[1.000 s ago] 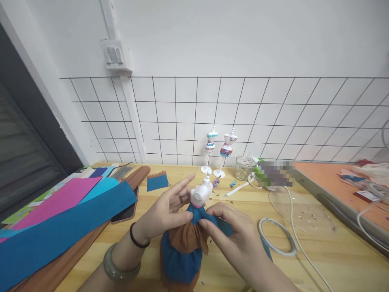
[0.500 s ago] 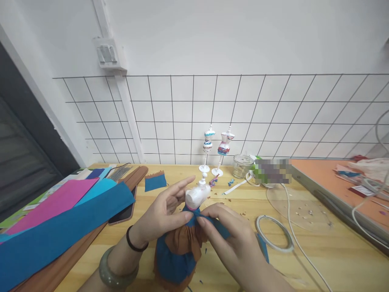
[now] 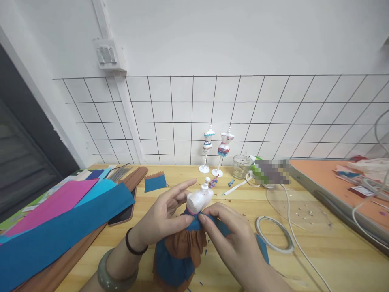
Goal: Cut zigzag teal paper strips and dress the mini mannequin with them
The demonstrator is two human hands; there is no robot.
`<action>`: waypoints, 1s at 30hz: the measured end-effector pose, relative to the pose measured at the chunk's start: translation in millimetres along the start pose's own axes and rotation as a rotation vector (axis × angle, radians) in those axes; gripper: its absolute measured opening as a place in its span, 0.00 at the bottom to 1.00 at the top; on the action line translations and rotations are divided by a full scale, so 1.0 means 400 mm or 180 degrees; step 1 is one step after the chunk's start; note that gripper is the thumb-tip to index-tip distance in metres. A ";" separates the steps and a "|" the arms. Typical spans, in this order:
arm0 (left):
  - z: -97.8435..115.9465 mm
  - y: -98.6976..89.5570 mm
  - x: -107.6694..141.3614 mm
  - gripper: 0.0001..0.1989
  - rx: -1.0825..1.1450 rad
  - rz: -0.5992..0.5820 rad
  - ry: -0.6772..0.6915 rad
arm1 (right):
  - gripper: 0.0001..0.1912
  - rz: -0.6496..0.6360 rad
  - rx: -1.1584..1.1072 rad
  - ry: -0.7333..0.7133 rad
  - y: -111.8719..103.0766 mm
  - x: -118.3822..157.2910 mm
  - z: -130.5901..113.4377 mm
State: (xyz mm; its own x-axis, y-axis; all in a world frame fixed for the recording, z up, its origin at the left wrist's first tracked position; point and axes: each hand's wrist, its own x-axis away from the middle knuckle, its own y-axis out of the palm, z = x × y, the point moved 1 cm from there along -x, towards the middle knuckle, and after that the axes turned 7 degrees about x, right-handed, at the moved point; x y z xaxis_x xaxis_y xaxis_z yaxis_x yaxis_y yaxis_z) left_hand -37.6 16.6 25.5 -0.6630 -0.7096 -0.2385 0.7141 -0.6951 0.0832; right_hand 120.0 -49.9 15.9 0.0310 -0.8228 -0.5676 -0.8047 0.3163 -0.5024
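A small white dress form (image 3: 199, 198) tilts to the right, wearing a blue and brown gathered skirt (image 3: 182, 249) below a blue waist. At its left side is my left hand (image 3: 172, 209), the thumb on the blue cloth at the waist and the fingers spread behind the form. My right hand (image 3: 234, 235) pinches the blue cloth at the front of the waist between thumb and forefinger. From that pinch a blue strip (image 3: 223, 228) runs right, partly hidden behind the hand.
Blue, pink and brown fabrics (image 3: 75, 219) lie at the left over a phone (image 3: 123, 215). Two small dress forms (image 3: 225, 145) stand at the back by a glass jar (image 3: 242, 165). A tape roll (image 3: 274, 234) and white cable (image 3: 290, 215) are on the right.
The dress form's top has shifted slightly right and down, tilting more. My left thumb has moved slightly, and more of the brown ruffle shows. My right hand keeps its pinch.
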 end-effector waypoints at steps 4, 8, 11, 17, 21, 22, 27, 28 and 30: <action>0.004 0.001 0.003 0.32 -0.0128 0.0012 -0.0036 | 0.06 -0.0008 -0.0041 0.0045 0.002 0.001 0.004; 0.018 0.008 0.005 0.34 -0.0354 0.0081 -0.0084 | 0.05 -0.0007 -0.0030 0.0210 0.004 0.001 0.003; 0.025 0.014 0.005 0.33 -0.0536 0.0204 -0.0120 | 0.06 -0.0068 -0.0117 0.0406 0.006 0.000 0.003; 0.016 0.013 0.007 0.32 -0.0857 0.0304 -0.0051 | 0.08 -0.0143 -0.0442 0.0746 0.013 -0.004 0.007; 0.016 0.013 0.009 0.31 -0.1281 0.0360 0.0103 | 0.08 -0.0203 -0.0515 0.0768 0.011 -0.005 0.007; 0.019 0.013 0.009 0.32 -0.1339 0.0371 0.0109 | 0.08 -0.0248 -0.0550 0.0792 0.010 -0.006 0.007; 0.026 0.006 0.007 0.34 -0.1327 0.0556 0.0021 | 0.08 -0.0396 -0.0765 0.0978 0.003 -0.015 0.004; 0.024 0.002 0.006 0.34 -0.1298 0.0580 0.0010 | 0.08 -0.0388 -0.0802 0.1027 0.000 -0.017 0.004; 0.019 -0.005 0.004 0.35 -0.1240 0.0589 0.0026 | 0.09 -0.0343 -0.0902 0.1131 -0.006 -0.019 0.009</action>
State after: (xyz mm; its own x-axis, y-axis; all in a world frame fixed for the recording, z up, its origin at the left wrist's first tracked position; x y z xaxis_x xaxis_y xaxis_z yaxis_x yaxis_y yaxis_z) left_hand -41.9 16.0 32.2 -0.5151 -0.8162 -0.2617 0.8534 -0.4597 -0.2459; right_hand 123.8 -42.8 19.2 -0.0419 -0.9703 -0.2383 -0.9398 0.1192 -0.3203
